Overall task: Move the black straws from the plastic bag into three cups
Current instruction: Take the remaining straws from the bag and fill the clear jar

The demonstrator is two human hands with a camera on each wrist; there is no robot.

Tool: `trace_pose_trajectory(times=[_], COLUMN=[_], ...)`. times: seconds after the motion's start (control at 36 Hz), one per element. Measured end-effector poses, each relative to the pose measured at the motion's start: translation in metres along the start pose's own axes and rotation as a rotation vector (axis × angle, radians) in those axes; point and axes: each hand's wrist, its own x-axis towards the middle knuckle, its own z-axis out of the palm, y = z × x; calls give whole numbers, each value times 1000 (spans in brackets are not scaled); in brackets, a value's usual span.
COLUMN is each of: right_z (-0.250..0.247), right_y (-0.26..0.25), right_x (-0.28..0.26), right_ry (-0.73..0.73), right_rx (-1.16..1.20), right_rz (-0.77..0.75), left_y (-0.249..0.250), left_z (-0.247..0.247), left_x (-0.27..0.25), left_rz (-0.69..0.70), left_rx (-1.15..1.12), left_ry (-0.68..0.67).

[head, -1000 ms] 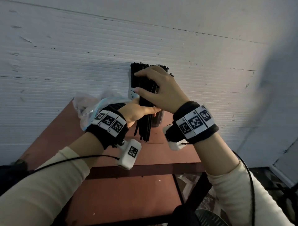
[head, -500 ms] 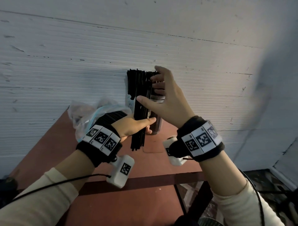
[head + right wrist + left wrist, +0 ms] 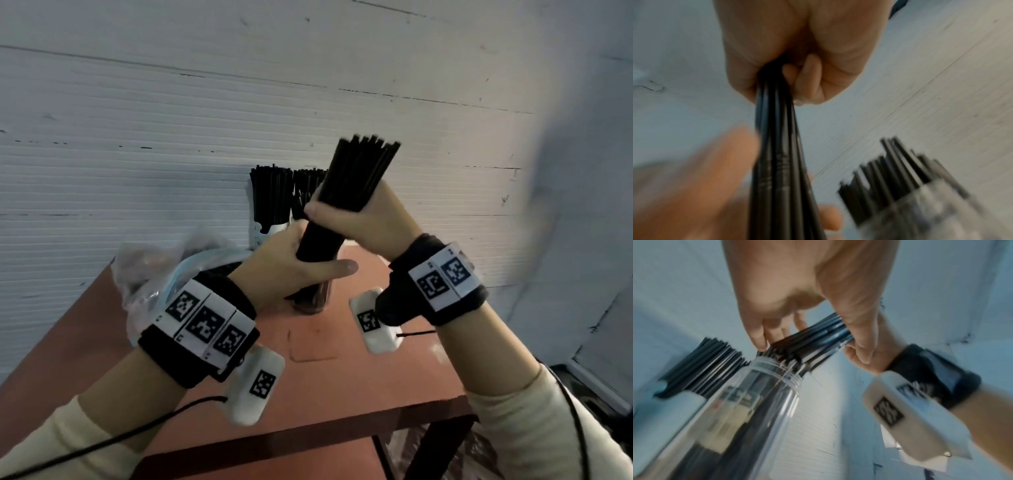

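Observation:
A thick bundle of black straws (image 3: 356,174) leans toward the upper right. My right hand (image 3: 346,219) grips its middle in a fist, and the right wrist view shows the fingers curled round the straws (image 3: 777,154). My left hand (image 3: 291,267) wraps the bundle lower down, just above a clear cup (image 3: 313,303). In the left wrist view the straws (image 3: 824,337) reach into the mouth of the clear cup (image 3: 764,394). Behind stand a white cup (image 3: 263,233) and another cup, hidden by my hands; both are full of upright straws (image 3: 306,192).
The crumpled plastic bag (image 3: 150,270) lies on the left of the small red-brown table (image 3: 342,377), behind my left wrist. A white ribbed wall stands right behind the cups. The table's front edge is near, with a lower shelf beneath it.
My right hand, open beside the straw tops half a second ago, now grips the bundle. The bundle has swung from upright to leaning right, and its lower ends have gone up to the clear cup.

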Motion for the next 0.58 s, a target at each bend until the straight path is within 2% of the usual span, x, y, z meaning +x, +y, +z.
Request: trace_pose_trajectory(times=[0.08, 0.17, 0.22, 0.28, 0.39, 0.58], right_z=[-21, -37, -44, -47, -47, -37], right_y=[1, 7, 13, 21, 37, 53], right_x=[22, 42, 54, 65, 80, 87], right_ry=[206, 316, 343, 356, 305, 162], right_rx=[55, 49, 37, 25, 27, -91], right_rz=[30, 87, 129, 171, 240, 267], left_y=[-4, -13, -18, -24, -37, -47], left_z=[1, -2, -5, -6, -10, -15], left_x=[11, 29, 43, 55, 70, 72], left_rz=[12, -27, -107, -169, -214, -205], left_rx=[8, 76, 130, 94, 19, -7], left_ry=[250, 317, 265, 183, 48, 3])
